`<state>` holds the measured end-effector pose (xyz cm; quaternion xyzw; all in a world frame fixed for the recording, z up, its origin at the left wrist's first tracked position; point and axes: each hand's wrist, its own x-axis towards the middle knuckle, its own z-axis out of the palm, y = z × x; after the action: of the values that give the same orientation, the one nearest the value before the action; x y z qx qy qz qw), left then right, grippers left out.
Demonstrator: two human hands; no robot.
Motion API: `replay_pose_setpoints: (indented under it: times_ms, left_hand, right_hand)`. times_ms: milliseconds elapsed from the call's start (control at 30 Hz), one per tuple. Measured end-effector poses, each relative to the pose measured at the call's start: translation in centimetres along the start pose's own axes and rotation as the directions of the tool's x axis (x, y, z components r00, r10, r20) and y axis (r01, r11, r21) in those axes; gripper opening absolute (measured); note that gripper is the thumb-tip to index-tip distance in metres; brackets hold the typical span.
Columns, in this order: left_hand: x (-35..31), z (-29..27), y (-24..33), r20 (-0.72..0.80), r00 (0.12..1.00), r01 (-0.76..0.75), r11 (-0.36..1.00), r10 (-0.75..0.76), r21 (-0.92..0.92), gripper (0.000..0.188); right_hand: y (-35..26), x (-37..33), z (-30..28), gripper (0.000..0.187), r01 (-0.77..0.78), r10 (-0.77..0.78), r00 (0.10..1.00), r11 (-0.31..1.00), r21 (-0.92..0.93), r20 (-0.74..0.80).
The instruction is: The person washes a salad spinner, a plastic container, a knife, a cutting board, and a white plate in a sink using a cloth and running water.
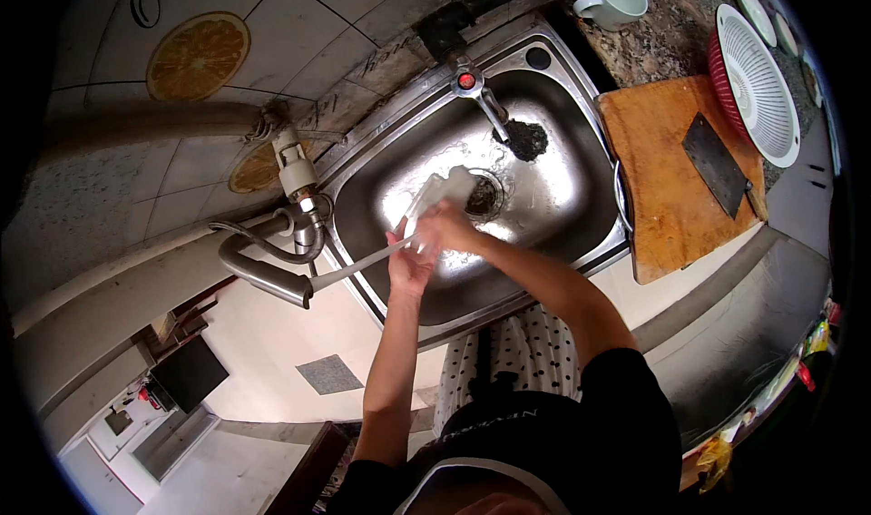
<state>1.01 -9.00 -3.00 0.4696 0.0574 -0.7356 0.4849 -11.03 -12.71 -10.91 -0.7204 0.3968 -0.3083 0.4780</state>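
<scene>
Over the left part of the steel sink (363, 229), my two hands are close together around a translucent whitish thing (440, 190), blurred, its kind unclear. My left hand (413, 265) is palm up, fingers curled at its lower edge. My right hand (445, 227) crosses over from the right, with closed fingers against it. A water stream (363, 263) runs from the left spout (281, 284) to my hands. Where my hands overlap, some fingers are hidden.
A second tap (467, 81) with a red-marked top reaches over the sink, near a dark scouring pad (525, 140) and the drain (483, 195). On the right lie a wooden cutting board (635, 152), a cleaver (717, 166) and a white colander (758, 84). A white mug (617, 2) stands behind.
</scene>
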Motion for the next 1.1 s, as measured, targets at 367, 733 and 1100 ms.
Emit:
replay_pose_setpoints:
  times_ms: [367,733,1100]
  left_hand:
    - [-6.0,0.2,1.0,0.003,0.997,0.074,0.989,-0.074,-0.128,0.04]
    - [-2.1,-2.0,-0.2,0.216,0.933,0.319,0.94,-0.289,-0.12,0.053]
    - [-1.0,-1.4,-1.6,0.131,0.95,0.3,0.942,-0.282,-0.149,0.053]
  right_hand:
    - [3.6,0.3,-4.6,0.008,-0.237,0.305,0.864,0.948,0.211,-0.401]
    - [-10.6,-3.6,-0.8,0.017,0.087,-0.12,0.984,0.971,0.224,0.135]
    - [-9.1,-3.5,-2.1,0.03,-0.088,0.078,0.996,0.947,-0.31,-0.046]
